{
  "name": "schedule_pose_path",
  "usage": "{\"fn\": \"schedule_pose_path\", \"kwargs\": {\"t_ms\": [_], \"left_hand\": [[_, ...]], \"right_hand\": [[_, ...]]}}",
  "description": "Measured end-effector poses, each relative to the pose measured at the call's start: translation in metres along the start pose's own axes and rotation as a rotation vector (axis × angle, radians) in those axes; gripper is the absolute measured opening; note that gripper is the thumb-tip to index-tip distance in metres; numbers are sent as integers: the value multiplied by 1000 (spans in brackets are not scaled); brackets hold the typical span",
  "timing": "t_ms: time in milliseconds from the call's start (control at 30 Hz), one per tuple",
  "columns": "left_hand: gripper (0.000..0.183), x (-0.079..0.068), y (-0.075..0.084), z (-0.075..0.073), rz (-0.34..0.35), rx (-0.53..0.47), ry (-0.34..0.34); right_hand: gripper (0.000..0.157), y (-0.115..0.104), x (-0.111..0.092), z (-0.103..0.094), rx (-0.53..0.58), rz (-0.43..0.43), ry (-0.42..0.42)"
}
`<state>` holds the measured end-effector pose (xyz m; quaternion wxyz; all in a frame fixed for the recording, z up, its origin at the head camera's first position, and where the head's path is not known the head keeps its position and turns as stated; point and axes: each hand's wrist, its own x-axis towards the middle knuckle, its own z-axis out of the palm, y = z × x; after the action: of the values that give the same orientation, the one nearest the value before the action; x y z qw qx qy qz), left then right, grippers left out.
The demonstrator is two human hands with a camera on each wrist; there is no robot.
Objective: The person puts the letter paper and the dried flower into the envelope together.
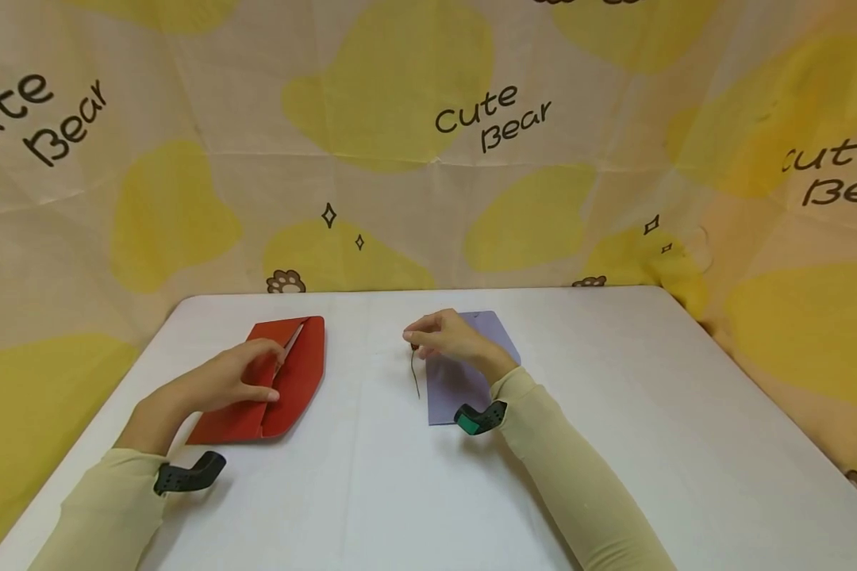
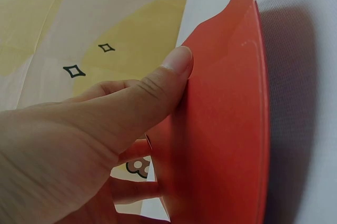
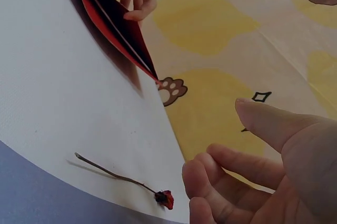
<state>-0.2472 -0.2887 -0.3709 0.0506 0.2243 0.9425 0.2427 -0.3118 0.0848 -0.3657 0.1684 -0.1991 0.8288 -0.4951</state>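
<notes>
My left hand (image 1: 221,379) grips a red envelope (image 1: 301,388) at its gaping mouth, thumb and fingers spread apart along the opening. In the left wrist view the thumb lies on the red paper while the other fingers pass behind its edge. My right hand (image 3: 253,171) hovers over a dried red flower (image 3: 165,199) on a thin brown stem, thumb and fingers parted with nothing between them. The flower lies on the white table beside a purple envelope-like sheet (image 1: 457,396), its head close under the fingertips in the head view. The right hand partly hides that sheet.
The white table (image 1: 393,492) stretches under both envelopes. Behind and beside it hangs a yellow patterned cloth (image 1: 400,87) with lettering. A dark camera mount (image 1: 189,473) sits on the left wrist, another mount (image 1: 480,418) on the right.
</notes>
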Motion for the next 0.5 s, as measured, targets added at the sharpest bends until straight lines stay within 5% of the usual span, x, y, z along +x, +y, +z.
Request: {"fn": "schedule_pose_path", "kwargs": {"t_ms": [500], "left_hand": [[51,2,-1,0,17,8,1]], "right_hand": [[30,9,3,3,-79,49,3]]}}
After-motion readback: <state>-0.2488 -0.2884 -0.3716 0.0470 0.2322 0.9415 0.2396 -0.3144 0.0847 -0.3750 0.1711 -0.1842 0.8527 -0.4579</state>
